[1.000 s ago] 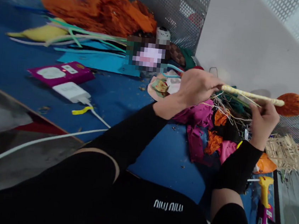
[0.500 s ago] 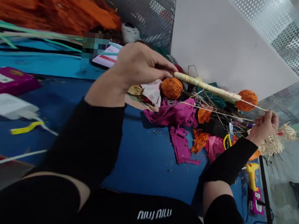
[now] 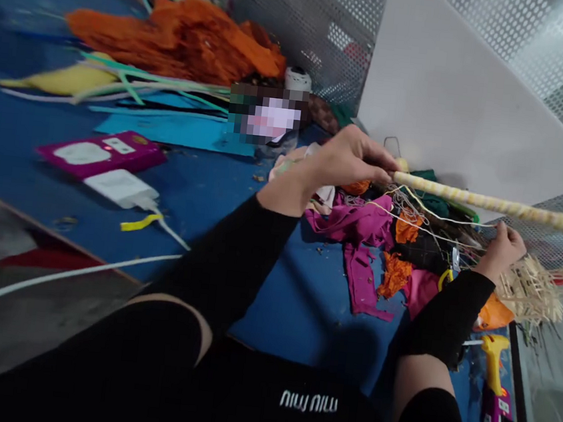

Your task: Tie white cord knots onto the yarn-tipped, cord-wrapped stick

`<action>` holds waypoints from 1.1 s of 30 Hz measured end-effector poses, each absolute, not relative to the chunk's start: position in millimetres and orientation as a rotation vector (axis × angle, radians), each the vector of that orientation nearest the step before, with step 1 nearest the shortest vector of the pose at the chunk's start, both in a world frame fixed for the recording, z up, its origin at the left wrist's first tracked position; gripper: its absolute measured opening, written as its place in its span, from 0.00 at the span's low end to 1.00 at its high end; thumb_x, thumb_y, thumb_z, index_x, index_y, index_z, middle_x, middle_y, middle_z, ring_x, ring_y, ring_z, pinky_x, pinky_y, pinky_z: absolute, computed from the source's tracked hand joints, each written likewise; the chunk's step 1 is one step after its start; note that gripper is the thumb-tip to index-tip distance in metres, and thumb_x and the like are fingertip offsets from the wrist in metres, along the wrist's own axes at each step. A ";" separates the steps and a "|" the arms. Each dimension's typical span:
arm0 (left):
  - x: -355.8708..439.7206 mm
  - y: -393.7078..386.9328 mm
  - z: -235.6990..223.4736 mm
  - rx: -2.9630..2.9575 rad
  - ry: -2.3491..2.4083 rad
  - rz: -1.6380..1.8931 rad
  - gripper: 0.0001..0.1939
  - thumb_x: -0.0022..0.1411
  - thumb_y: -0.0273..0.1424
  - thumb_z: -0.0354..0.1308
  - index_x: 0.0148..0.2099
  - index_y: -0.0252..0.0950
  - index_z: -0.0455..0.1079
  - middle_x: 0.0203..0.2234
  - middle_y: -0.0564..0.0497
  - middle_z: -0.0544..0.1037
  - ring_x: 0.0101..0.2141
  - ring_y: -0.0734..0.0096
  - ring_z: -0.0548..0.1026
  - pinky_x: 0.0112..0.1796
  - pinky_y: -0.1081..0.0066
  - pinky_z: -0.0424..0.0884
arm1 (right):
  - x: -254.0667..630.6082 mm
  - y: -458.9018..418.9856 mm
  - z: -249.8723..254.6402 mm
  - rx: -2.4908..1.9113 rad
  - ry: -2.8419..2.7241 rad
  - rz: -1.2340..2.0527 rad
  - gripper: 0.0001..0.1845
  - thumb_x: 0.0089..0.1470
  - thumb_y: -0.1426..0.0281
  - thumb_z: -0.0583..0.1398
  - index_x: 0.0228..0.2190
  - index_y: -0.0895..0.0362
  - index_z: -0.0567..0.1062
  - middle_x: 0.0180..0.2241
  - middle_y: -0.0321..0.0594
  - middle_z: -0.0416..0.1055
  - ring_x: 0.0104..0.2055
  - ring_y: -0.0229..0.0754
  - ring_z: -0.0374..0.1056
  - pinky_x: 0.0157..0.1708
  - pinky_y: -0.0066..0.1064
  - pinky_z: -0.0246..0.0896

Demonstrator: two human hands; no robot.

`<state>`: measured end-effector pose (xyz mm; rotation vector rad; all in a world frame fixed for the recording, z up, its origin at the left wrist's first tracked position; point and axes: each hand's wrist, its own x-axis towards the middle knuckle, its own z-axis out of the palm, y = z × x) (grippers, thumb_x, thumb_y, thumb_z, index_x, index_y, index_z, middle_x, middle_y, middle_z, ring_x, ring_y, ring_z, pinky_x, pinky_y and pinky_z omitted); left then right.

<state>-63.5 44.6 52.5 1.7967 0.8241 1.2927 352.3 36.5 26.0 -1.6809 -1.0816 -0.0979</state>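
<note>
My left hand (image 3: 348, 156) pinches the left end of a long, pale yellow wrapped stick (image 3: 488, 202), which slants slightly down to the right and leaves the view. A thin white cord (image 3: 454, 220) runs from near that end to my right hand (image 3: 505, 249), whose fingers are closed on it just below the stick. Another strand of cord passes lower, towards the same hand. Beneath the stick lie magenta cloth strips (image 3: 361, 223), crumpled orange pieces (image 3: 396, 275) and scissors with a yellow handle (image 3: 446, 279), partly hidden by my right sleeve.
Orange material (image 3: 193, 44) is heaped at the back left, near a blue sheet (image 3: 179, 130). A magenta power strip (image 3: 131, 151) with a white plug (image 3: 123, 187) sits in front. At right, a yellow glue gun (image 3: 494, 361) stands by another power strip. A white panel (image 3: 455, 88) leans behind.
My view has turned left. The stick has slid right past my right hand and out of frame. The cord, earlier drawn from its right end, now comes from near my left hand.
</note>
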 end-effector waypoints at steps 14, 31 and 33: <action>-22.5 39.9 45.9 1.513 0.814 1.390 0.09 0.56 0.22 0.68 0.40 0.34 0.86 0.25 0.51 0.83 0.23 0.74 0.75 0.26 0.74 0.71 | 307.1 24.6 69.7 -1.366 -0.794 -0.506 0.09 0.51 0.78 0.63 0.32 0.52 0.78 0.32 0.45 0.77 0.36 0.47 0.72 0.48 0.49 0.65; -21.9 52.9 36.6 1.451 0.884 1.474 0.09 0.59 0.20 0.68 0.42 0.33 0.85 0.33 0.47 0.86 0.32 0.69 0.82 0.37 0.70 0.79 | 140.4 12.4 18.9 -1.128 -1.620 -0.002 0.19 0.67 0.57 0.55 0.27 0.54 0.70 0.25 0.32 0.67 0.28 0.34 0.61 0.34 0.30 0.58; -21.3 55.4 35.3 1.482 0.909 1.478 0.09 0.58 0.20 0.68 0.42 0.33 0.85 0.33 0.46 0.86 0.32 0.69 0.82 0.36 0.71 0.79 | 138.2 10.0 17.2 -1.135 -1.662 -0.107 0.20 0.68 0.57 0.54 0.26 0.54 0.68 0.24 0.32 0.66 0.28 0.34 0.60 0.33 0.30 0.58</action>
